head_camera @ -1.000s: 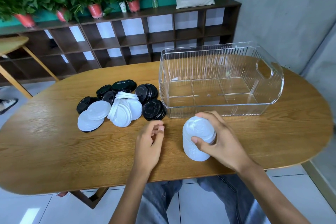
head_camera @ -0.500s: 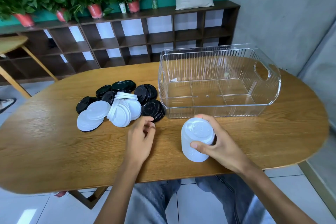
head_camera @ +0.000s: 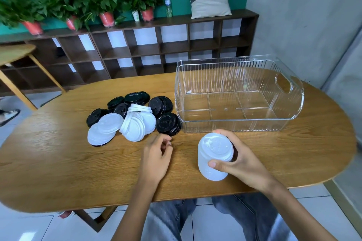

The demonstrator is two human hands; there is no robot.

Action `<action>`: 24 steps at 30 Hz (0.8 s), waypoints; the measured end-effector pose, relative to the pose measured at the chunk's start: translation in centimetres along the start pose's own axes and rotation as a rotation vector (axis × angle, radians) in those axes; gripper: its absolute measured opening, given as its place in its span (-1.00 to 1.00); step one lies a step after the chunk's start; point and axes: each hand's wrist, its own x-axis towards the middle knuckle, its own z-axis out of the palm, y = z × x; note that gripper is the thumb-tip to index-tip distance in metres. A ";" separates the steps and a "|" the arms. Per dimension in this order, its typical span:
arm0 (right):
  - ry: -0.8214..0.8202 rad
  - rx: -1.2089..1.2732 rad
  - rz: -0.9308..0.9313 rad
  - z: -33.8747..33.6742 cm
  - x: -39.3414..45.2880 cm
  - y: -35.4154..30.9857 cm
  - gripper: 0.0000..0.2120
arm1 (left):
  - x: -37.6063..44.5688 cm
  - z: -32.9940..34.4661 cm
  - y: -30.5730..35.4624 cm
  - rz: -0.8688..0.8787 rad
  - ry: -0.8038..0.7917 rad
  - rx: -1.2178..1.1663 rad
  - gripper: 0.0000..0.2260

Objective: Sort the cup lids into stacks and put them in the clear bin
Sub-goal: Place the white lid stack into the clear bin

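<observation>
The support is a wooden table (head_camera: 58, 162) with an oval top and a visible grain. On its left half lies a loose pile of cup lids: the black lids (head_camera: 168, 123) form the far and right part, and the white lids (head_camera: 135, 125) lie in front, some leaning on each other. On the right half stands the clear bin (head_camera: 235, 123), close to the pile, with nothing inside. Near the front edge stands a stack of white lids (head_camera: 214, 154), just before the bin.
</observation>
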 end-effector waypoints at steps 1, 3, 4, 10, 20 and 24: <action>0.003 0.001 -0.003 0.0 0.0 -0.1 -0.33 | 0.0 0.0 0.0 -0.001 -0.001 -0.003 -0.84; 0.010 0.005 -0.012 -0.1 0.1 -0.3 -0.35 | 0.0 0.0 -0.1 -0.005 0.002 -0.007 -0.84; 0.011 0.006 -0.021 -0.2 0.3 -0.5 -0.36 | 0.0 0.1 -0.1 -0.006 0.001 -0.008 -0.84; 0.018 0.012 -0.125 -1.7 2.6 -4.0 -0.38 | 0.0 0.2 -0.4 0.001 0.011 -0.018 -0.84; 0.185 -0.040 -0.189 -5.3 15.6 -7.6 -0.50 | -0.1 0.5 -0.5 -0.044 -0.007 -0.065 -0.73; 0.227 -0.058 -0.119 -5.3 19.6 -5.5 -0.50 | 0.1 0.4 -0.4 -0.053 -0.016 -0.075 -0.71</action>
